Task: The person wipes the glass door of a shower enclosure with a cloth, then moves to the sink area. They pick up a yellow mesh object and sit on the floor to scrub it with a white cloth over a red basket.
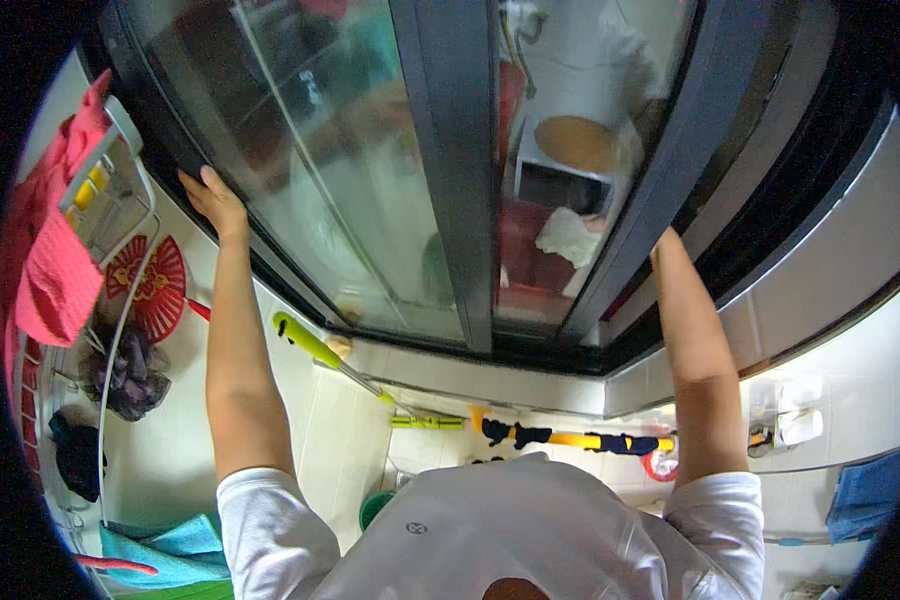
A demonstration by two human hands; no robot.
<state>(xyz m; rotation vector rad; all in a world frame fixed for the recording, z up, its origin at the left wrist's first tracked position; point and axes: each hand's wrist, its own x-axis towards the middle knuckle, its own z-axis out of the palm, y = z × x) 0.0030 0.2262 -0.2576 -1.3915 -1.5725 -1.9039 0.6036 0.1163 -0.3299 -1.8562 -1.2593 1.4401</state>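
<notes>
A dark-framed sliding glass window fills the upper view, its left glass pane (330, 172) and right sash (615, 292) side by side. My left hand (217, 204) rests against the black window frame (195, 142) at the left, thumb apart, with nothing in it. My right arm reaches behind the right sash, whose stile hides the wrist. Through the right glass, part of my right hand (595, 223) shows at a crumpled white cloth (566, 238), gripping it on the far side of the pane. Most of those fingers are covered by the cloth.
At left, a wall rack (150, 187) carries pink cloth (60, 277); a red fan (150, 289) and turquoise towel (169, 551) hang nearby. A green-handled pole (307, 341) leans below the window. A yellow bar (570, 440) with black wrappings crosses beneath. A blue towel (870, 491) hangs right.
</notes>
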